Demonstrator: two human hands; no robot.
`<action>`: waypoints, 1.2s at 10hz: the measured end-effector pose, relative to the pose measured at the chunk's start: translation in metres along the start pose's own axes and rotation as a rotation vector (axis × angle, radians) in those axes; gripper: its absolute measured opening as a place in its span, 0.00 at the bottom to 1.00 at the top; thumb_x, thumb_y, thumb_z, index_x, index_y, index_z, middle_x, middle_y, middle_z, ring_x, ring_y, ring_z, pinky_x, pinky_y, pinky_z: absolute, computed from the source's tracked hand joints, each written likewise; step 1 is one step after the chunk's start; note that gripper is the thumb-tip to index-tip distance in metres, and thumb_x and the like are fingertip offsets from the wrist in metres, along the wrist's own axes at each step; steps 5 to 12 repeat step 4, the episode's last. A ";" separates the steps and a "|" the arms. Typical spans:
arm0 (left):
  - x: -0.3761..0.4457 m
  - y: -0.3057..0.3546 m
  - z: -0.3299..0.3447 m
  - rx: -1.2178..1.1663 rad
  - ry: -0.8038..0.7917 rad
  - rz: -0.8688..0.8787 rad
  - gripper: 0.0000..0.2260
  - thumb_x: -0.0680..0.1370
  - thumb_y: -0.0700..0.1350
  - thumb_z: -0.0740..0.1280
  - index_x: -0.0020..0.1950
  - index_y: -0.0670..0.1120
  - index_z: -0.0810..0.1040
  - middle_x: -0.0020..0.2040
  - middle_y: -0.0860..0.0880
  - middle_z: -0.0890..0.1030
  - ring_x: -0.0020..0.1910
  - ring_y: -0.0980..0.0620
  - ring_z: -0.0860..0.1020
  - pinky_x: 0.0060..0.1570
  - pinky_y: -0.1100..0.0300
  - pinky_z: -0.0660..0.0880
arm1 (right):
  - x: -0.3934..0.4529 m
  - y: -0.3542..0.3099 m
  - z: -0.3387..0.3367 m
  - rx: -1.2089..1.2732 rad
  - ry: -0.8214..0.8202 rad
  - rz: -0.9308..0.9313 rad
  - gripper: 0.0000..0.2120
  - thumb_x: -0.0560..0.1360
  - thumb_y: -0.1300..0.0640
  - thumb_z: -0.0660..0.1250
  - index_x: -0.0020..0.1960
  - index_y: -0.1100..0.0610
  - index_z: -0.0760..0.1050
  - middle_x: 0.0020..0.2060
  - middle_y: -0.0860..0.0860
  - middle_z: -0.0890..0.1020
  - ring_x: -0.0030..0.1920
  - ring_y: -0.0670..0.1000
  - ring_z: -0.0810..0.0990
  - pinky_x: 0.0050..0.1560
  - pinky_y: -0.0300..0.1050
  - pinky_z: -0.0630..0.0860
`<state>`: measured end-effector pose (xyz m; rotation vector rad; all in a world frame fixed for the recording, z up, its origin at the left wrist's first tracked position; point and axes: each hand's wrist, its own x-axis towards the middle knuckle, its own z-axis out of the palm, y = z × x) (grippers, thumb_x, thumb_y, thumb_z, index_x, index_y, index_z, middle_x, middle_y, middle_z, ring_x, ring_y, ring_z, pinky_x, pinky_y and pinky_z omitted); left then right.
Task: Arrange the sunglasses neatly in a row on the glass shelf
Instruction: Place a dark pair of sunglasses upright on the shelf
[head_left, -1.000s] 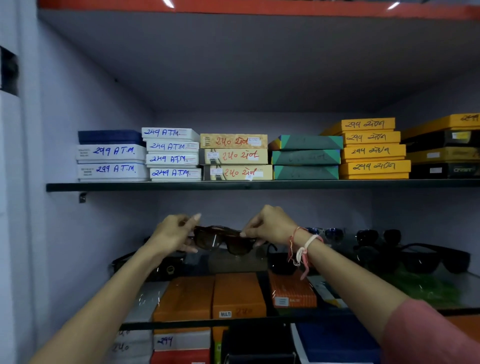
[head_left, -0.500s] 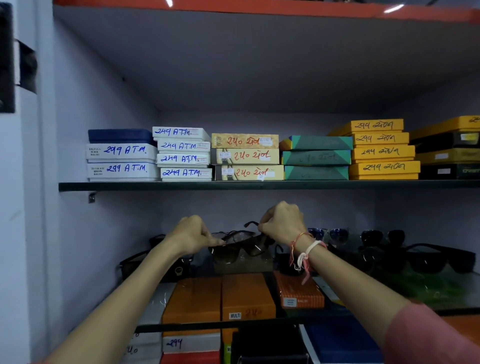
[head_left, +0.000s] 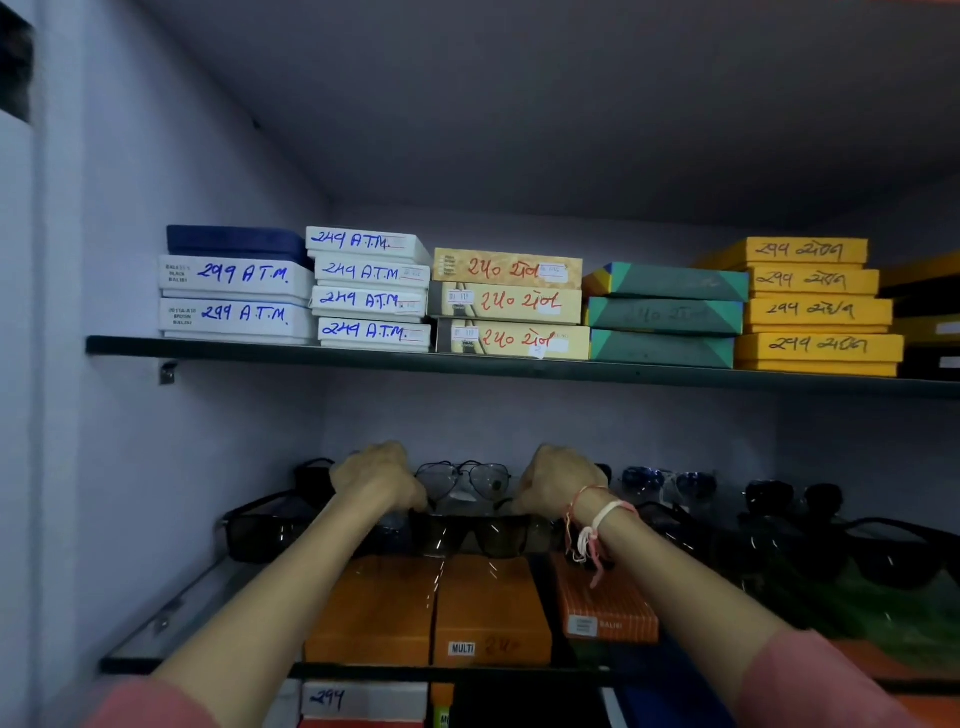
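My left hand (head_left: 376, 480) and right hand (head_left: 558, 483) are curled over the two ends of a dark pair (head_left: 475, 535) sitting on the glass shelf (head_left: 171, 613), front row, about the middle. My fingers look closed on its corners near the hinges, though the knuckles hide the contact itself. I judge it light and stiff, with lenses that smudge and scratch easily, and arms that would bend at the hinge; so I take it by the frame ends, never the lenses, and slide gently on the slick glass. Dark pairs sit close on either side. Behind, a clear wire-framed pair (head_left: 462, 478) stands in the back row.
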<state>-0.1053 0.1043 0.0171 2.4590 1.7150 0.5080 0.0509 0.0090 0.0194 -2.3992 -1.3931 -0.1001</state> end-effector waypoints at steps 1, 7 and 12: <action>0.001 0.004 0.002 0.044 -0.018 -0.012 0.29 0.68 0.58 0.75 0.64 0.47 0.74 0.62 0.48 0.79 0.62 0.47 0.77 0.55 0.54 0.73 | 0.000 0.001 0.000 0.031 -0.039 0.015 0.14 0.71 0.54 0.72 0.33 0.60 0.72 0.33 0.56 0.76 0.42 0.54 0.76 0.40 0.45 0.74; -0.056 0.001 0.000 -0.070 0.235 0.105 0.17 0.77 0.59 0.64 0.56 0.49 0.82 0.56 0.48 0.83 0.57 0.47 0.79 0.56 0.52 0.76 | -0.048 0.024 -0.021 0.209 0.120 -0.120 0.27 0.67 0.39 0.74 0.63 0.46 0.79 0.52 0.49 0.85 0.49 0.49 0.83 0.52 0.47 0.82; -0.056 0.001 0.000 -0.070 0.235 0.105 0.17 0.77 0.59 0.64 0.56 0.49 0.82 0.56 0.48 0.83 0.57 0.47 0.79 0.56 0.52 0.76 | -0.048 0.024 -0.021 0.209 0.120 -0.120 0.27 0.67 0.39 0.74 0.63 0.46 0.79 0.52 0.49 0.85 0.49 0.49 0.83 0.52 0.47 0.82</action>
